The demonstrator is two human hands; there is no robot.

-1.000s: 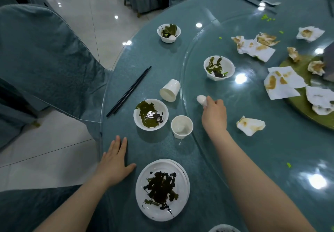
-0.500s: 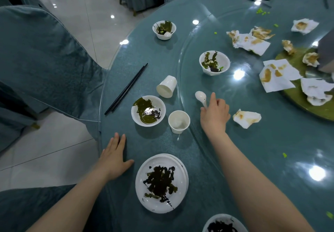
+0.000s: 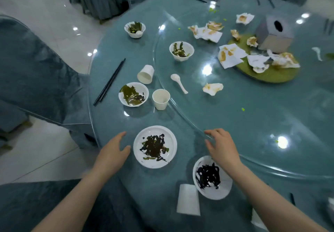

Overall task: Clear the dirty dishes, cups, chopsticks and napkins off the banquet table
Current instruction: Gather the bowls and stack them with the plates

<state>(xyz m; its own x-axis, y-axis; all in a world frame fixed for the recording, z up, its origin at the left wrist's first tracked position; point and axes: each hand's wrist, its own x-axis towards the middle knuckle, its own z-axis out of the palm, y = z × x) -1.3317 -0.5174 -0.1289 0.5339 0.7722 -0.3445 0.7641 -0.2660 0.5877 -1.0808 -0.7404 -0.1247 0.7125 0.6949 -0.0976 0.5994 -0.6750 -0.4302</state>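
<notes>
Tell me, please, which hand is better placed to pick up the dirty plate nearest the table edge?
Left, probably. The left hand hovers open right beside the plate, thumb almost at its rim. The right hand is farther off, over the glass turntable's edge, nearer the bowl.

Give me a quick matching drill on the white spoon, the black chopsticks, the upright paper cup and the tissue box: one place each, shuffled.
Things:
1. white spoon
2. black chopsticks
3. upright paper cup
4. tissue box

Places:
A. on the green plate
B. near the table's left edge
C. on the glass turntable, beside a crumpled napkin
D. right of the bowl with green sauce

Pairs: 1-C, 2-B, 3-D, 4-A
</notes>
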